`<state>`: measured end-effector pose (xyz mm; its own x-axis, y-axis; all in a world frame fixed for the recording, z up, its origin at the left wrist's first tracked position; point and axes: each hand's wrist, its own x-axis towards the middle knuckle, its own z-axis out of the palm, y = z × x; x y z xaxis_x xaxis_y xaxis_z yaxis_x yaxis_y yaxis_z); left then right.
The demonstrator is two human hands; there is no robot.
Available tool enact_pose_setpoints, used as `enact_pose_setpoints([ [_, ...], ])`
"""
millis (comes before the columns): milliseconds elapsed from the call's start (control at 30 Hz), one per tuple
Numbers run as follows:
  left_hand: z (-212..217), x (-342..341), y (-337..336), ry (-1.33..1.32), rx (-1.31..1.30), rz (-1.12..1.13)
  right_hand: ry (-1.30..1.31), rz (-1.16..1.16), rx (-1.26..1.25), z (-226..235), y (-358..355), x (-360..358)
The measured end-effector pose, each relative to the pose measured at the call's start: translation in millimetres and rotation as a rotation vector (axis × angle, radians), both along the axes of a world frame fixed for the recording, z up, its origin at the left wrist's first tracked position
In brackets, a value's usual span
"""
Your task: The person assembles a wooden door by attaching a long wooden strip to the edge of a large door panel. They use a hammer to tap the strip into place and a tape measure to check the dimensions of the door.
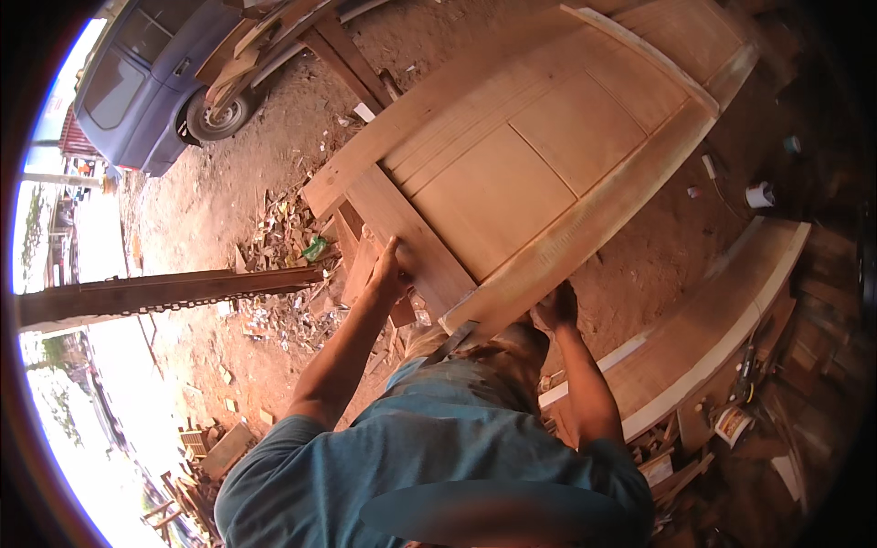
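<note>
- Touching the near end of the panel [539, 169] with our left hand [389, 271]; we cannot tell how far it closes.
- Our right hand [556, 307] sits at the panel's right edge, its grip too hidden to tell.
- Ahead of both hands, the panel stretches away.
- Left of them, scraps [281, 236]; right, a board [694, 331].
- Far ahead-left, a van [151, 87].

Open-air woodworking shop, by the look of it: dirt ground [196, 215], wood scraps [279, 222] strewn about, offcuts [227, 449] piled lower left, big framed wooden panel [544, 173]. Blue-grey vehicle [157, 108] parked on the same dirt, bright daylight at left.
</note>
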<state>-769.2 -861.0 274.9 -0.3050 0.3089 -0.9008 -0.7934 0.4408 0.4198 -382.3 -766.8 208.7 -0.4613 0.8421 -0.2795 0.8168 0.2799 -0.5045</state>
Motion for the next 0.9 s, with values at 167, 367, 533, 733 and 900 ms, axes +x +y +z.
enact_pose_setpoints([
  [167,-26.8,0.4,-8.1,-0.042,-0.064,-0.018,0.164,-0.264,-0.274,-7.8,-13.0,22.0],
  [367,-43.4,9.2,-12.5,-0.035,-0.045,0.019,0.578,-0.784,-0.875,-6.5,13.9,-11.7],
  [533,-51.9,12.9,-6.4,-0.020,-0.048,0.026,1.080,-0.958,-1.061,-29.9,9.8,-5.3],
  [733,-72.1,16.3,-1.2,-0.009,-0.062,0.050,1.155,-1.007,-1.106,-48.4,-22.7,2.5],
  [900,-86.2,18.3,3.5,-0.005,-0.078,0.053,1.154,-1.052,-1.066,-32.9,-24.3,-11.1],
])
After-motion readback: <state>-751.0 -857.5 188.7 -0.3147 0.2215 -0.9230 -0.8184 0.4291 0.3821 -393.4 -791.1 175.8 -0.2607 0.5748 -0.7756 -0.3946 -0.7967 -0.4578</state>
